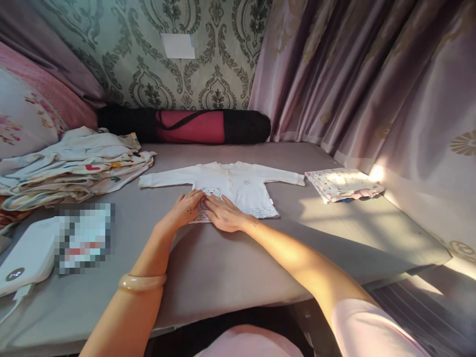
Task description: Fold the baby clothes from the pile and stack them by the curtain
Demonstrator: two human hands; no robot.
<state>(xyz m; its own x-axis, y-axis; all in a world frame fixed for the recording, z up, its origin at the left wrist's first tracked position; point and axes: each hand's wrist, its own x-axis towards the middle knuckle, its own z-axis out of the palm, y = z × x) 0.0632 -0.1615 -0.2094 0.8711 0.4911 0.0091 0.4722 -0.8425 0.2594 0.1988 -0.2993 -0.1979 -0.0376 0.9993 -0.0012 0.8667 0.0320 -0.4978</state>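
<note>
A small white long-sleeved baby shirt lies spread on the grey-covered surface, its sleeves stretched out to both sides. It has a line-drawn animal face on the front and printed lettering along the hem. My left hand rests flat on the shirt's lower left part, fingers pointing to the face print. Beside it, my right hand lies flat with fingers extended, its tips touching or close to the left fingers. Part of the print is hidden under my hands. A bangle circles my left forearm.
Left is a pile of light clothes, with a white power bank, its cable, and a blurred item nearer me. A folded patterned cloth lies right. Behind are a black-and-red long bag and curtains.
</note>
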